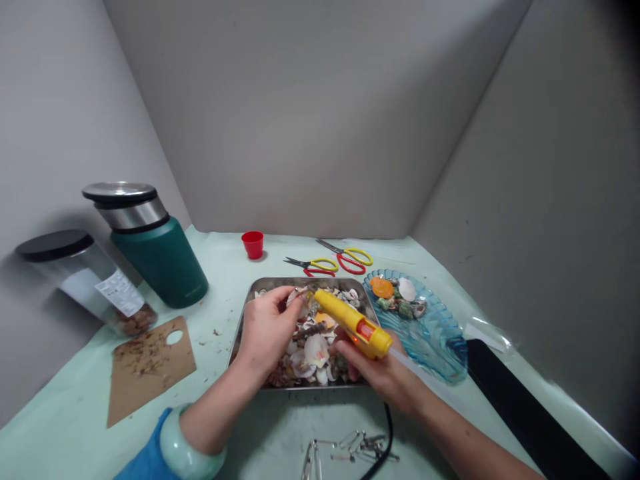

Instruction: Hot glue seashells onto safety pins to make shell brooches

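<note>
A yellow hot glue gun (347, 316) is gripped in my right hand (383, 373), a clear glue stick sticking out of its back end. Its nozzle points up and left, close to the fingertips of my left hand (273, 327). Those fingers pinch a small seashell (296, 297) over the tray; part of it is hidden by the fingers. Beneath both hands lies a metal tray (300, 389) full of seashells (317, 350) of many sizes. Whether the nozzle touches the pinched shell, I cannot tell.
A blue shell-shaped plate (430, 340) with shells is at right. Two scissors (320, 265) (350, 257) and a red cup (253, 245) stand behind. Left are a green bottle (160, 260), a clear jar (100, 287) and brown cardboard (150, 367). Metal pins (363, 447) and a black cord (389, 433) lie in front.
</note>
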`<state>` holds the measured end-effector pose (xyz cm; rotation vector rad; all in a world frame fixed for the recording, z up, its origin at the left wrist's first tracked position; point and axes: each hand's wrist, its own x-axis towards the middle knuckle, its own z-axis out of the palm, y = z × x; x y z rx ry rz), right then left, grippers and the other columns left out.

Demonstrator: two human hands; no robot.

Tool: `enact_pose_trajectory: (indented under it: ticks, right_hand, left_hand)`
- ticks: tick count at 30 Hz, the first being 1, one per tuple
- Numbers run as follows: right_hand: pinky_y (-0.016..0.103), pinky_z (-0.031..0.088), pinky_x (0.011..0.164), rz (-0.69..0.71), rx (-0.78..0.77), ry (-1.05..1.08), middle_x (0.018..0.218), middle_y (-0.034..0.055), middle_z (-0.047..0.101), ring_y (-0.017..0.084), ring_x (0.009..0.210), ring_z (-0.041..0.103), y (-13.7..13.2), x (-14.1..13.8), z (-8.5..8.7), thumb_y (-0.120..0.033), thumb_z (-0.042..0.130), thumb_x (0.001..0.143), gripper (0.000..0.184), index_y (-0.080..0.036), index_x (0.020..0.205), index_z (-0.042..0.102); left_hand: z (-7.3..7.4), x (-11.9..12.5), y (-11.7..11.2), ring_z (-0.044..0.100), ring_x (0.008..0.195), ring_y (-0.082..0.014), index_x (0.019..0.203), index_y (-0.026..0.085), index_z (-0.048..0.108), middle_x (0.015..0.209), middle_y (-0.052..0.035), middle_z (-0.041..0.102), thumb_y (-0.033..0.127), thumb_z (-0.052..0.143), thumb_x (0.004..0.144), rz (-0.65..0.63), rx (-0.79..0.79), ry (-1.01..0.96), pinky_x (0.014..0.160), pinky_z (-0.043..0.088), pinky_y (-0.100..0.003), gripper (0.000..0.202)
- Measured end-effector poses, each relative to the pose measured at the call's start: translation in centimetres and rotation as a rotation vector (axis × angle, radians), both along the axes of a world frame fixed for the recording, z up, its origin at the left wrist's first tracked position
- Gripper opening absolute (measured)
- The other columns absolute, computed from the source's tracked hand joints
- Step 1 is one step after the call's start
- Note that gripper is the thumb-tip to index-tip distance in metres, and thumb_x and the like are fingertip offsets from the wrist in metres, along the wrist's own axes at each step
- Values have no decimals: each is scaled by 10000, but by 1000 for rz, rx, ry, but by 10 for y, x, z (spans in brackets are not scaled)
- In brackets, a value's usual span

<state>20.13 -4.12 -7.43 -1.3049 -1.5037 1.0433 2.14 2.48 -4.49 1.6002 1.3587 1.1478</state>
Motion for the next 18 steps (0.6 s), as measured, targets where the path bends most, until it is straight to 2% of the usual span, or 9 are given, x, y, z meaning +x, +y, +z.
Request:
enact_pose_trajectory:
  ticks: [10,18]
  right_hand:
    - [215,417,470,17,-1,18,720,7,615,89,479,505,0,-1,-1,-429,579,833,251,-182,879,566]
    - [230,425,527,56,104,-162,661,-8,579,116,539,524,0,0,10,-394,557,847,223,-182,913,578]
  left_hand:
    - [-2,0,0,639,636,-168,895,199,695,742,-24,698,376,551,790,-9,11,-6,539,472,-235,250]
    - [-1,0,-1,651,649,-173,943,214,705,786,-25,720,387,560,795,13,64,18,563,497,-247,270]
